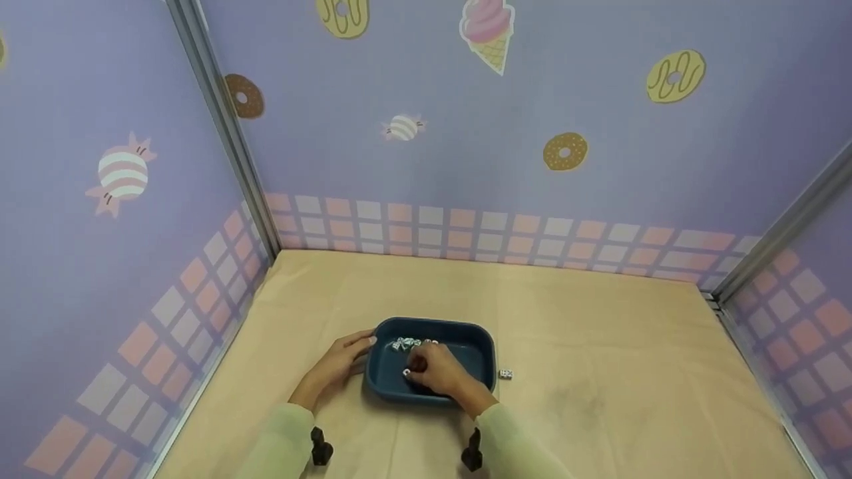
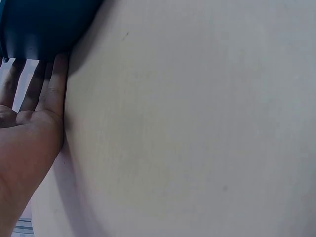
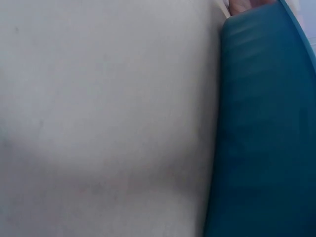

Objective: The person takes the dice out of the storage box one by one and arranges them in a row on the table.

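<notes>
A dark blue tray [image 1: 489, 346] with rounded corners stands on the cloth-covered table. At its left wall my left hand [image 1: 343, 359] touches the outside, fingers extended; in the left wrist view the same hand [image 2: 37, 106] reaches up to the tray's side [image 2: 49, 29]. My right hand [image 1: 436, 369] is inside the tray with curled fingers, pinching a white die [image 1: 407, 372] at the thumb and fingertips. A dark reddish patch within its curl is too small to make out. Several white dice [image 1: 405, 343] lie near the tray's back wall, partly behind the right hand.
Outside the tray's right wall, a pair of white dice [image 1: 506, 374] lies on the beige cloth [image 1: 599, 332]. Patterned purple panels [image 1: 439, 159] enclose the back and both sides. The tray's outer wall [image 3: 266, 123] fills the right part of the right wrist view.
</notes>
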Demonstrator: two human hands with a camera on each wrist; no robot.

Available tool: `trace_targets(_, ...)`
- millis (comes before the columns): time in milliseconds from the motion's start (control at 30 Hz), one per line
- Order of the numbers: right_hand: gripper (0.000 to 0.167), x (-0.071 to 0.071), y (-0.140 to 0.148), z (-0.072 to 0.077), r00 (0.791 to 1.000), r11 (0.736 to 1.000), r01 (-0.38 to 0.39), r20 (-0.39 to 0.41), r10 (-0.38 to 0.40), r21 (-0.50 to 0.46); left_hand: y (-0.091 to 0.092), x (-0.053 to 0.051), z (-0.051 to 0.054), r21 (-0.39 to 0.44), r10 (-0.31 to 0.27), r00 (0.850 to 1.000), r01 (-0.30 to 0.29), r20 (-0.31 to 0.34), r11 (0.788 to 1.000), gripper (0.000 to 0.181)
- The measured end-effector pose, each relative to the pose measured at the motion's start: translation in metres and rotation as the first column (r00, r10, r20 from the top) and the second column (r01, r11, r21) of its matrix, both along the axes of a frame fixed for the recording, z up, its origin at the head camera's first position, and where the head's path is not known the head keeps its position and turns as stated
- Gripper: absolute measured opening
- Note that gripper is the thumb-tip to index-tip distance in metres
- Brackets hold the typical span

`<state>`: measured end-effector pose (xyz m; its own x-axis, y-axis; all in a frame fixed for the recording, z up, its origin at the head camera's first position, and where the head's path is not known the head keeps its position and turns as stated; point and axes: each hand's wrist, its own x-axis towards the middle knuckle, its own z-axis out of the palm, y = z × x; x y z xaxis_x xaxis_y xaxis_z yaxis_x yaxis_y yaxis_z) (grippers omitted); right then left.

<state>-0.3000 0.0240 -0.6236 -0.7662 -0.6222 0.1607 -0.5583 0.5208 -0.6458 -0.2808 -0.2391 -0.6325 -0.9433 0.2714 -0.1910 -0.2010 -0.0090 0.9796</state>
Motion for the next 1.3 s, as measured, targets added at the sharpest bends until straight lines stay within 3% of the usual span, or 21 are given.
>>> trace_targets(233,0.008,0.000,0.001,0.000,1.000,1.000,-0.019,-0.025,0.019,0.018,0.000,0.001,-0.001,0.048,-0.014,1.000,0.014,0.006,0.999,0.061)
trace_targets(733,0.007,0.004,-0.002,0.007,0.999,0.999,-0.013,-0.038,0.015,0.048,0.002,0.002,0.002,0.025,0.015,1.000,-0.016,0.023,1.000,0.061)
trace_targets(867,0.006,0.006,0.002,0.013,1.000,1.000,-0.004,-0.029,0.004,-0.001,0.002,0.000,0.002,0.012,0.021,1.000,-0.022,0.011,1.000,0.061)
trace_targets(1067,0.009,0.016,0.025,0.036,0.998,0.992,-0.006,-0.066,-0.002,-0.124,0.002,0.001,0.000,0.017,0.011,1.000,-0.011,0.011,1.000,0.061)
trace_targets(1300,0.011,0.024,0.089,0.057,0.990,0.971,0.009,-0.131,-0.041,-0.239,0.003,0.003,0.000,0.008,0.028,1.000,-0.029,0.011,1.000,0.063)
